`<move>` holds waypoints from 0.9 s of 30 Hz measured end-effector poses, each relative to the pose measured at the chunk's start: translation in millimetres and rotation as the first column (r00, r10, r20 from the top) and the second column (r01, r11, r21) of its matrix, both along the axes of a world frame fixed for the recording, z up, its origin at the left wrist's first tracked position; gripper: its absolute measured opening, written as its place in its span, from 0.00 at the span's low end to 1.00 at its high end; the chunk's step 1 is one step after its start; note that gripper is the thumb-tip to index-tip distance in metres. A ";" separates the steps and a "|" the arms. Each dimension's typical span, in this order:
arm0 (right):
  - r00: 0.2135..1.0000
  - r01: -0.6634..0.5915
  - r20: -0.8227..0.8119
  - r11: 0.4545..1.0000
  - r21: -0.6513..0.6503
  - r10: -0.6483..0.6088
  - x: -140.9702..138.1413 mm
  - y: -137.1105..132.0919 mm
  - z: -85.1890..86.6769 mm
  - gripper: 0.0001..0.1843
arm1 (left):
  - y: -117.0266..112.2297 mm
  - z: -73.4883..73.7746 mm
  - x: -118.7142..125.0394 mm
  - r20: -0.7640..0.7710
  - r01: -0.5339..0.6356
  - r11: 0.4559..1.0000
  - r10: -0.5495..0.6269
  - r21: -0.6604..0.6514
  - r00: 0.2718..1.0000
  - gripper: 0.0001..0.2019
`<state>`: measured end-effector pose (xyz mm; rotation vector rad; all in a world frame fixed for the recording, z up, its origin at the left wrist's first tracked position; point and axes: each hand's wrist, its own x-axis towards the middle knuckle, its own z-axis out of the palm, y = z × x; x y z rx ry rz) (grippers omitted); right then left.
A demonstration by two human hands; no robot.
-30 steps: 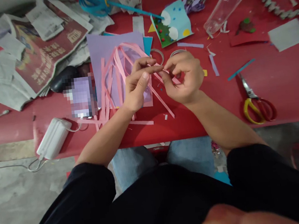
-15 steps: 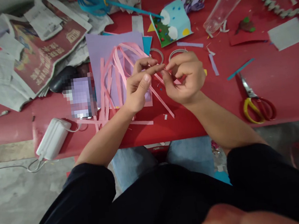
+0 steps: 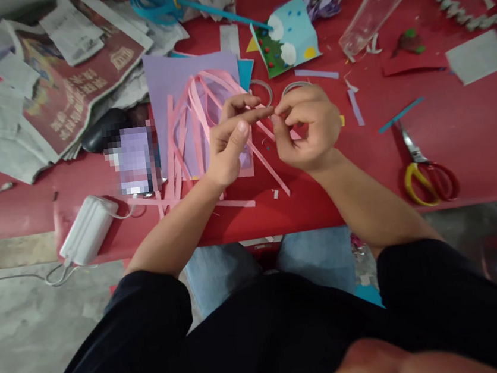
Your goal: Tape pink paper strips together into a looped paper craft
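Above the table my left hand (image 3: 231, 145) has its index finger stretched out to the right, the thumb apart from it; nothing shows in its grasp. At that fingertip, my right hand (image 3: 311, 125) is curled with thumb and index finger brought together. Whatever lies between them is hidden or too small to make out. Beneath and behind both hands is a tangle of pink paper strips (image 3: 195, 105), partly covered by my left hand. These strips lie across a purple paper sheet (image 3: 164, 76). A roll of clear tape (image 3: 295, 87) sits just behind my right hand.
Scissors (image 3: 420, 161) with yellow and red handles lie at right, near a blue strip (image 3: 401, 115). A decorated card (image 3: 294, 31) and a plastic bottle (image 3: 374, 7) lie at the back. Newspaper (image 3: 71, 93), a power bank (image 3: 89, 228) and a phone (image 3: 135, 157) occupy the left.
My right hand's thumb has shifted slightly by the left index fingertip. Otherwise both hands hold nearly the same pose, and the things on the table stay where they were.
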<state>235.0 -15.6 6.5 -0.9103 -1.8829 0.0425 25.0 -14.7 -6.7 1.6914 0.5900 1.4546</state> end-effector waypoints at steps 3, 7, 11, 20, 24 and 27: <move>0.998 -0.012 0.058 0.997 -0.071 0.016 4.1 -0.4 1.8 0.16 | -0.4 -0.6 -0.3 0.005 0.014 0.999 -0.014 -0.032 1.000 0.26; 0.999 -0.004 0.040 0.995 -0.096 0.008 7.0 -0.5 -2.3 0.16 | -3.5 7.7 -1.5 0.049 0.020 0.991 -0.013 -0.130 0.999 0.29; 1.000 0.020 0.001 0.993 -0.117 -0.020 9.6 4.2 -11.5 0.18 | -4.3 19.0 -5.7 0.048 -0.038 0.956 0.055 -0.291 0.997 0.36; 0.998 0.066 0.034 0.981 -0.183 -0.060 2.0 3.9 -2.8 0.29 | -4.8 19.0 -5.9 0.003 -0.056 0.981 0.058 -0.187 0.998 0.34; 0.996 0.074 0.061 0.979 -0.189 -0.063 3.4 1.3 -3.2 0.26 | -6.1 17.0 -6.5 -0.022 -0.046 0.989 0.043 -0.140 0.999 0.31; 1.000 0.009 0.018 0.986 -0.165 -0.006 5.5 2.4 -6.6 0.24 | -6.4 16.3 -7.1 -0.033 -0.036 0.993 0.032 -0.115 0.999 0.30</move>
